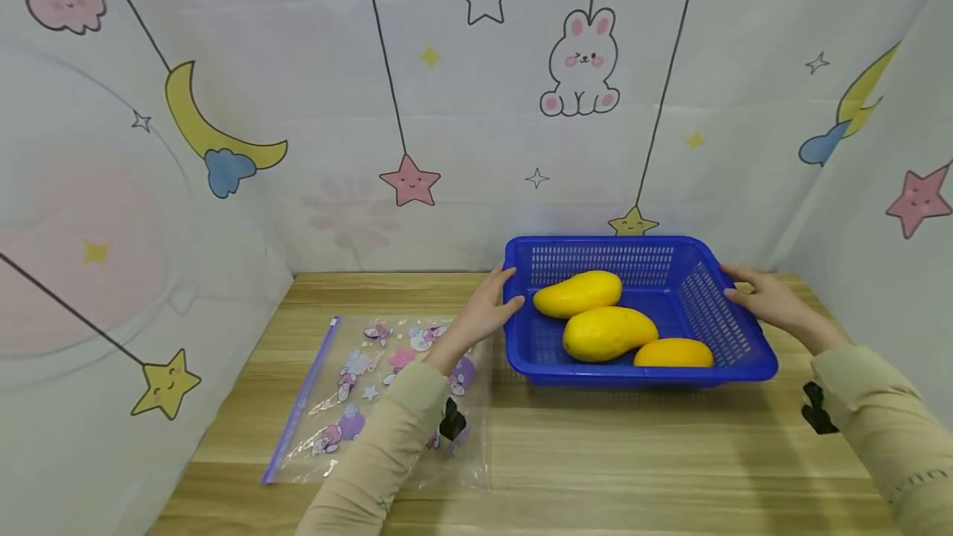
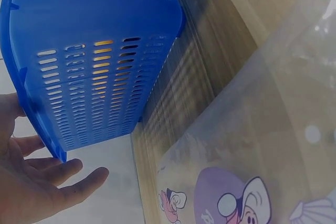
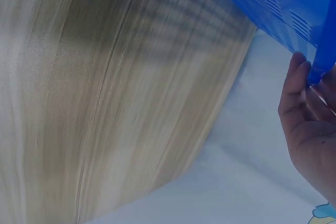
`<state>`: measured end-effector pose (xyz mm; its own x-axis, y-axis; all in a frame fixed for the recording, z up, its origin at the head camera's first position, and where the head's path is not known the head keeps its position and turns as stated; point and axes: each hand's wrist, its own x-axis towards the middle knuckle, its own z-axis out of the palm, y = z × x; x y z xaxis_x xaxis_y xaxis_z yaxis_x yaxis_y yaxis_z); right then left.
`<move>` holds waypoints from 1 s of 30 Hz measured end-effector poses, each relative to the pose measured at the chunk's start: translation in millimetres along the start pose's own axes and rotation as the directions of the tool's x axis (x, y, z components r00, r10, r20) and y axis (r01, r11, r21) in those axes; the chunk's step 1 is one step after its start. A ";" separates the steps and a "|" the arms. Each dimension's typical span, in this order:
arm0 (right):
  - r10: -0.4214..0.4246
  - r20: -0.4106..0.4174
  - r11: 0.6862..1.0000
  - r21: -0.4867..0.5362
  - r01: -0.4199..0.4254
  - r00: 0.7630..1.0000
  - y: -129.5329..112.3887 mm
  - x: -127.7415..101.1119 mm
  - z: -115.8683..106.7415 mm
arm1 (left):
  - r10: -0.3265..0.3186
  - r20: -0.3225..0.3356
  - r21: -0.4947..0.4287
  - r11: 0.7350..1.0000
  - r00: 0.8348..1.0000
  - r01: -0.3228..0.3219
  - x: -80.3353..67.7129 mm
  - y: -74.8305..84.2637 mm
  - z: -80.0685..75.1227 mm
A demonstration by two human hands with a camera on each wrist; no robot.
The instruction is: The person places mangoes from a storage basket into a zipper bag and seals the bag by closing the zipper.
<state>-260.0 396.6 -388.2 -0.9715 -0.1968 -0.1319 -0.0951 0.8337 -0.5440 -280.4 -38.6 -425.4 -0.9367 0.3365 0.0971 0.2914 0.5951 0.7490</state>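
Spanning the wooden table [image 1: 633, 453], a blue basket [image 1: 733, 329] sits between the two hands, holding three yellow mangoes [image 1: 609, 332]. The left hand [image 1: 487, 310] touches its near-left rim with fingers relaxed and nearly straight, the right hand [image 1: 767, 300] the opposite rim, neither clearly gripping. Uneven lifting could tilt the basket, rolling mangoes out toward the printed zip bag [image 1: 357, 391] under the left forearm.
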 end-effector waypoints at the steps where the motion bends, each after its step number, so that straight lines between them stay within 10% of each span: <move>1: 0.004 0.003 1.000 0.006 -0.004 1.000 -0.3 -0.1 -0.5 | 0.001 -0.001 0.000 1.000 1.000 -0.001 0.1 -0.1 -0.2; 30: 0.042 0.037 0.996 0.081 -0.045 0.998 0.2 -1.1 -2.4 | -0.048 -0.042 0.014 0.999 0.998 0.049 -1.9 7.4 -1.0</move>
<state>-259.5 398.3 -386.2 -0.9660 -0.1805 -0.1850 -0.0335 0.7970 -0.6031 -276.6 -35.5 -419.4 -0.9570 0.2763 0.0885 0.2481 0.6209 0.7436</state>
